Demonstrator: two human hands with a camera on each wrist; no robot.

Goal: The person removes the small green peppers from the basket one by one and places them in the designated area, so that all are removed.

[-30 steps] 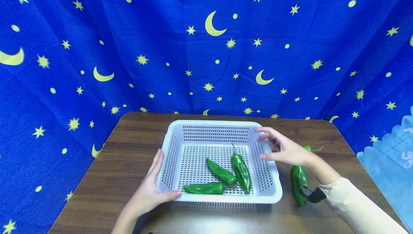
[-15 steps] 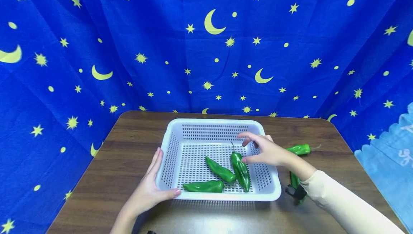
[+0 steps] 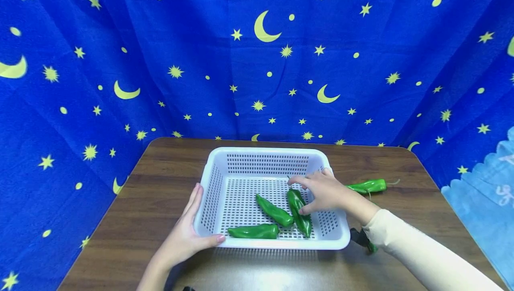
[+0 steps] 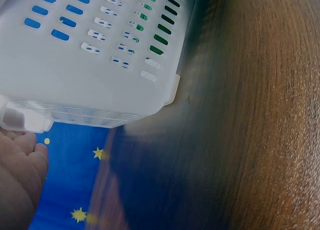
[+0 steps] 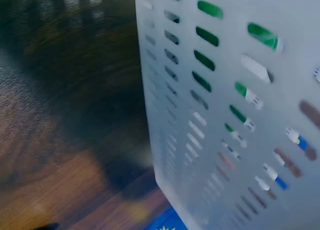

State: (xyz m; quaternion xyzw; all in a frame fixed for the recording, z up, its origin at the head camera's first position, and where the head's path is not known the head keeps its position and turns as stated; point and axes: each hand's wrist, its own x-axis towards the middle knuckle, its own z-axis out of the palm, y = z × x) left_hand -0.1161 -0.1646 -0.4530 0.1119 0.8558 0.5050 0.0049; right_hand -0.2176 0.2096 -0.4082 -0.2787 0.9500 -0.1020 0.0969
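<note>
Against the frame half a second earlier, the right grip (image 3: 323,191) is lower and farther left, over the right-hand pepper (image 3: 296,201) in the basket (image 3: 277,243). The left grip (image 3: 185,233) and the three basket peppers show no visible shift.

The right grip is spread, fingers at the pepper's far, stem end and thumb over its right side; contact cannot be confirmed. The left grip holds the basket's near left corner, thumb on the near rim, fingers along the left side.

The middle pepper (image 3: 275,210) lies slanted just left of the right-hand pepper; the near pepper (image 3: 254,231) lies along the near wall. Right of the basket, a loose pepper (image 3: 371,186) rests on the counter (image 3: 172,184). White marks on the pale blue cloth (image 3: 486,201), far right, cannot be read.
</note>
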